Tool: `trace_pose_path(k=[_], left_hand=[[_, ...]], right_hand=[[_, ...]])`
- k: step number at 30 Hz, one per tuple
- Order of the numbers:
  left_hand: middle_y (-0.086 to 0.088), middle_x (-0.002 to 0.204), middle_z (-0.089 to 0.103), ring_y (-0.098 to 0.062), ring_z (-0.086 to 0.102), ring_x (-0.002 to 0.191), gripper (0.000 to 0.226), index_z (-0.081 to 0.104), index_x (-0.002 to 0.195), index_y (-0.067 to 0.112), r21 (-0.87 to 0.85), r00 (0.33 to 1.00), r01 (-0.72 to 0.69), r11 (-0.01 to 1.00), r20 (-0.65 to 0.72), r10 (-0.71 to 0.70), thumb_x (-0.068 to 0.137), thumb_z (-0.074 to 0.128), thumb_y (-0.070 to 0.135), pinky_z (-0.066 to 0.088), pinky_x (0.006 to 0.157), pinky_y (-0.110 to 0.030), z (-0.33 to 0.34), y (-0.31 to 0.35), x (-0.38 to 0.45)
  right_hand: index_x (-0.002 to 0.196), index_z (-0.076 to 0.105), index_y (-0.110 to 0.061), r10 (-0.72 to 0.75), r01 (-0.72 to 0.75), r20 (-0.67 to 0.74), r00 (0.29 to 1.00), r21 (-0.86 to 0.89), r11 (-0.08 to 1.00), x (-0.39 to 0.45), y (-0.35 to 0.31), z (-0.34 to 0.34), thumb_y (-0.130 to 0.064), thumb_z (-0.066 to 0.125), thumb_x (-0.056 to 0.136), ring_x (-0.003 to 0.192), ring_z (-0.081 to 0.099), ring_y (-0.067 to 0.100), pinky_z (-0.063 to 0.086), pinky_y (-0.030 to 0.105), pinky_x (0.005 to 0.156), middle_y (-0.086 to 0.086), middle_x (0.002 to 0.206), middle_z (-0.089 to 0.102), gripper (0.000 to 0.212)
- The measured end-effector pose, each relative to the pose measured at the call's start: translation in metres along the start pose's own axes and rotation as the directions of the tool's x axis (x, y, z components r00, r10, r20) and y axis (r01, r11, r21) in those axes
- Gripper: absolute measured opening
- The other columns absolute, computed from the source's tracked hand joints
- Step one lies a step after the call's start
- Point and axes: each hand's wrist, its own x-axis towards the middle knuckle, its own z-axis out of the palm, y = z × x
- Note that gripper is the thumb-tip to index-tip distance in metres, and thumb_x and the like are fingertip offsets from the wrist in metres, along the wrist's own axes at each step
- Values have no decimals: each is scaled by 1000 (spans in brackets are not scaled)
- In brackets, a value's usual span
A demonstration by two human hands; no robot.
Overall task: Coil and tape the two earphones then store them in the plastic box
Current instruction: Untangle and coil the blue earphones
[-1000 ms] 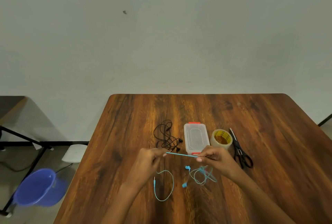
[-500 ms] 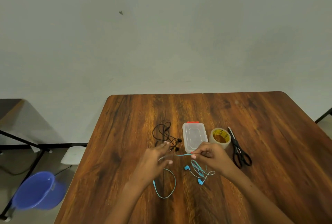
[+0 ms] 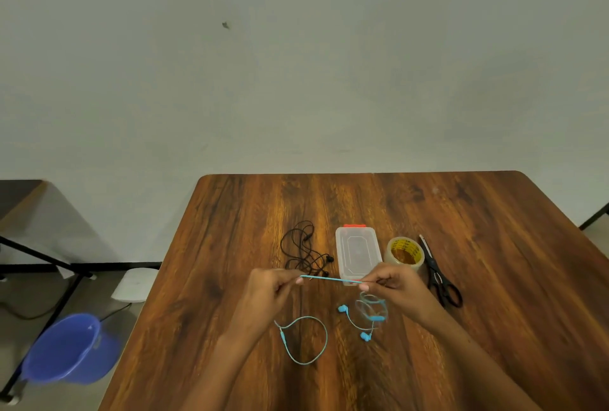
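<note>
Left hand (image 3: pixel 270 292) is pinching one end of a taut stretch of the blue earphone (image 3: pixel 333 279) cord; right hand (image 3: pixel 395 288) is pinching the other end, fingers curled round it. A few small loops are hanging under the right hand, buds lying on the table (image 3: pixel 230 245) just below; the plug end is trailing in a loose arc below the left hand. So coiling of the blue set looks barely begun. Black earphone (image 3: pixel 304 252) is lying in an untidy heap beside the plastic box (image 3: pixel 357 254), untouched. Box is sitting with lid on, nothing stored as far as visible. Tape roll (image 3: pixel 404 252) and scissors (image 3: pixel 440 273) are lying right of the box, unused. Left: finish coil, tape, repeat for black, box both.
</note>
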Motion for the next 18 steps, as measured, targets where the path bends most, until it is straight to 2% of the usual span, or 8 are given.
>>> trace_pose_path(k=[3,5,7,10,12,14,16,18], left_hand=[[11,78,73,2,65,69,17,75,99,19,20,1000,2,1000,29,-3,87,66,11,50,59,-22,-1,-6,-5],[5,89,75,2,68,79,21,73,107,16,17,999,17,1000,37,-18,89,64,9,54,67,-23,3,-9,-7],[-2,106,73,0,66,95,34,63,122,12,24,998,59,998,37,-60,89,62,6,54,79,-23,5,-11,-6],[-8,113,70,-7,66,97,55,43,138,14,83,991,87,993,98,-95,88,64,9,50,86,-14,7,-13,-5],[-1,130,59,-1,55,115,58,46,137,14,47,991,59,997,118,-64,85,70,17,36,94,0,13,-5,-3],[7,135,51,0,46,125,54,52,133,16,-15,989,16,1000,149,-13,84,70,24,33,102,-4,24,7,0],[5,125,63,-1,57,116,40,61,125,18,-58,985,-25,998,171,34,86,67,25,45,97,-16,34,19,2],[4,108,72,2,65,97,29,67,117,19,-100,988,-33,994,144,48,88,65,21,53,81,-21,36,24,2]], right_hand=[[80,77,-20,18,-17,-16,1000,12,1000,-4,5,-3,-24,75,76,82,70,19,59,42,79,4,83,73,6],[79,77,-21,17,-16,-18,1000,10,1000,-4,6,-1,-19,75,77,82,70,19,59,41,79,3,83,73,3],[80,77,-19,11,-10,-25,1000,6,1000,-3,6,1,-18,76,77,83,69,17,59,41,79,1,82,72,3],[81,77,-17,19,-20,-15,1000,-48,999,0,5,2,-20,76,77,84,68,15,58,40,80,-1,84,71,5],[81,77,-19,-2,3,17,1000,-99,995,3,0,7,-21,76,78,83,67,11,57,35,79,-3,84,70,3],[80,76,-23,-40,46,53,998,-124,991,5,-9,16,-22,76,79,81,65,6,54,25,75,-6,82,69,2],[81,76,-24,-84,93,76,994,-132,987,7,-17,26,-21,75,80,80,64,3,50,16,71,-7,81,68,3],[81,76,-24,-109,115,62,992,-110,987,8,-21,32,-22,75,79,79,64,1,49,14,69,-8,79,70,3]])
